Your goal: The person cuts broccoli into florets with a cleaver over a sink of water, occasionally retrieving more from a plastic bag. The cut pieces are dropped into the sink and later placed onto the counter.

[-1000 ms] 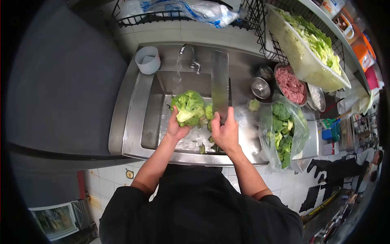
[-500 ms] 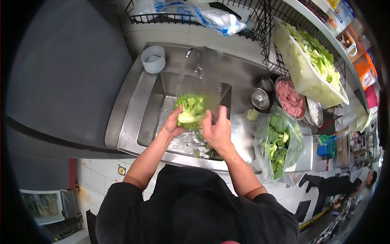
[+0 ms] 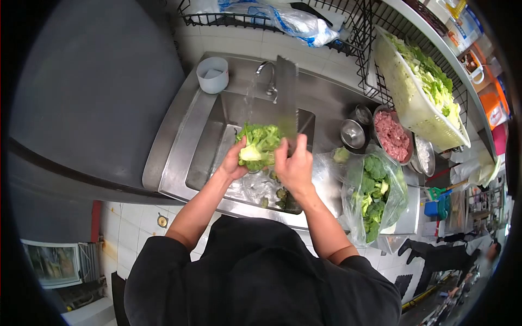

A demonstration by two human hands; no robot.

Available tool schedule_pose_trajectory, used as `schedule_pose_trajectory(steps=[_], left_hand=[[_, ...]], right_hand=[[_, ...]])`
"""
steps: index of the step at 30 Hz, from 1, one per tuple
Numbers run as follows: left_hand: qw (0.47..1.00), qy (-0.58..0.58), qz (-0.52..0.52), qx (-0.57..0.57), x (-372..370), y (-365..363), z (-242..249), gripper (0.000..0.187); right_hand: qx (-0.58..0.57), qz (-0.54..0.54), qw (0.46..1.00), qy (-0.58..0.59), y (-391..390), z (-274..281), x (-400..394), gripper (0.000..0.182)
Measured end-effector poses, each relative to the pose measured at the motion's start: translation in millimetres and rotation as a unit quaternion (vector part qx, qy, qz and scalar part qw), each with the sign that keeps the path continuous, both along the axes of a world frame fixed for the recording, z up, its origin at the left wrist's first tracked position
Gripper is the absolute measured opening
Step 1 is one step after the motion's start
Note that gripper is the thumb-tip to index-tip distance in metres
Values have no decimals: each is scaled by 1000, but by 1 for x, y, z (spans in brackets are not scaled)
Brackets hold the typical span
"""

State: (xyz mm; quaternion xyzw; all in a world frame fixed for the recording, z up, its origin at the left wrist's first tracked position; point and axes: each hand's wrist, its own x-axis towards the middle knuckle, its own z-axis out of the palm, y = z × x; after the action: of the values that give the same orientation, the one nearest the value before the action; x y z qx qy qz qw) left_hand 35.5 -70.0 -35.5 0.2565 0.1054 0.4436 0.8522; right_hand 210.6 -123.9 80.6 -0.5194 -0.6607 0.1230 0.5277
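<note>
My left hand [image 3: 235, 161] grips a head of broccoli [image 3: 259, 145] over the sink, its pale cut stem facing me. In my right hand [image 3: 294, 166] is a cleaver [image 3: 287, 98], its broad blade upright and right beside the florets. The blade looks slightly blurred. Below them, several cut broccoli florets [image 3: 281, 196] lie in the wet basin of the steel sink [image 3: 198, 149]. Water runs from the faucet [image 3: 267, 68] behind the broccoli.
To the right lies a clear plastic bag of broccoli [image 3: 374, 190]. Beyond it stand a bowl of raw meat [image 3: 392, 137], small metal bowls [image 3: 353, 133] and a white basket of chopped cabbage [image 3: 421, 92]. A white container [image 3: 212, 75] sits behind the sink's left. Another person [image 3: 451, 255] is far right.
The cleaver blade was smeared by motion and shows more sharply now. Both hands keep their hold over the sink; the whole view has shifted slightly.
</note>
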Motion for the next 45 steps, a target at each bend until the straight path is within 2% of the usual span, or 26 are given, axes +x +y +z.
schedule_pose_trajectory(steps=[1, 7, 9, 10, 13, 15, 17, 19, 20, 21, 23, 24, 25, 27, 28, 30, 31, 33, 35, 37, 38, 40, 41, 43, 44, 45], left_hand=[[1000, 1, 3, -4, -4, -2, 0, 66], [998, 60, 21, 18, -21, 12, 9, 66], [998, 65, 12, 9, -27, 17, 15, 66], [995, 90, 17, 28, -28, 19, 19, 64], [993, 101, 2, 55, -27, 22, 24, 60], [979, 178, 23, 94, -26, 23, 17, 69], [972, 198, 29, 122, -22, 22, 19, 70], [983, 157, 26, 90, -23, 16, 24, 57], [969, 207, 31, 131, -25, 17, 26, 72], [969, 209, 31, 129, -27, 18, 39, 72], [986, 102, -56, 116, -33, 28, 75, 94], [989, 88, -50, 112, -45, 33, 79, 114], [995, 37, -27, 90, -58, 42, 60, 122], [997, -65, 5, 52, -72, 36, 15, 121], [997, -59, 9, 55, -70, 36, -2, 121], [979, -27, 201, -34, -53, 31, -33, 110], [979, -24, 199, -46, -56, 27, -43, 110], [985, -26, 167, -30, -56, 47, -51, 104], [986, -24, 161, -29, -42, 40, -26, 97], [983, 19, 179, 37, -25, 32, 6, 90], [985, 6, 165, 56, -19, 28, 12, 85], [985, 18, 164, 56, -4, 18, 31, 84], [983, 29, 171, 57, 4, 12, 38, 83], [985, 23, 164, 51, 17, 0, 49, 78], [985, 19, 166, 44, 22, -4, 51, 74], [985, 14, 164, 45, 27, -4, 47, 74]], right_hand=[[6, -22, 999, -44, 4, -1, 5, 20], [39, 58, 997, 28, -30, 43, 5, 22], [135, 73, 988, 33, -43, 50, 0, 23], [139, 73, 987, 38, -47, 47, 0, 25], [98, 90, 991, -9, -36, 33, -8, 23], [29, 84, 992, -88, -13, 10, -17, 17], [32, 52, 991, -116, -5, -4, -13, 17], [14, 29, 997, -69, 0, -9, -5, 17], [-12, 0, 1000, -22, -1, -10, 1, 18], [-30, -17, 999, -6, 0, -5, 7, 18], [-3, -18, 999, 30, -1, 4, 18, 18], [-22, -27, 998, 44, -4, 8, 20, 18], [-42, -32, 997, 56, -11, 10, 22, 17], [-58, -13, 995, 81, -20, 0, 25, 17], [-90, -1, 993, 82, -27, -7, 24, 17], [-109, 22, 992, 66, -30, -33, 23, 18], [-121, 20, 990, 67, -36, -49, 21, 18], [-141, 30, 989, -11, -32, -63, 18, 20], [-103, 40, 993, -42, -33, -53, 11, 22], [-22, 67, 998, -5, -36, -22, 2, 24], [-23, 59, 998, -6, -40, -2, -2, 24], [147, 32, 989, 14, -48, 26, -6, 25], [159, 61, 984, 48, -49, 25, -3, 25], [182, 104, 977, -32, -44, 40, 10, 24], [149, 58, 987, 9, -39, 17, 1, 23], [142, 10, 990, -21, -34, 29, -7, 21]])
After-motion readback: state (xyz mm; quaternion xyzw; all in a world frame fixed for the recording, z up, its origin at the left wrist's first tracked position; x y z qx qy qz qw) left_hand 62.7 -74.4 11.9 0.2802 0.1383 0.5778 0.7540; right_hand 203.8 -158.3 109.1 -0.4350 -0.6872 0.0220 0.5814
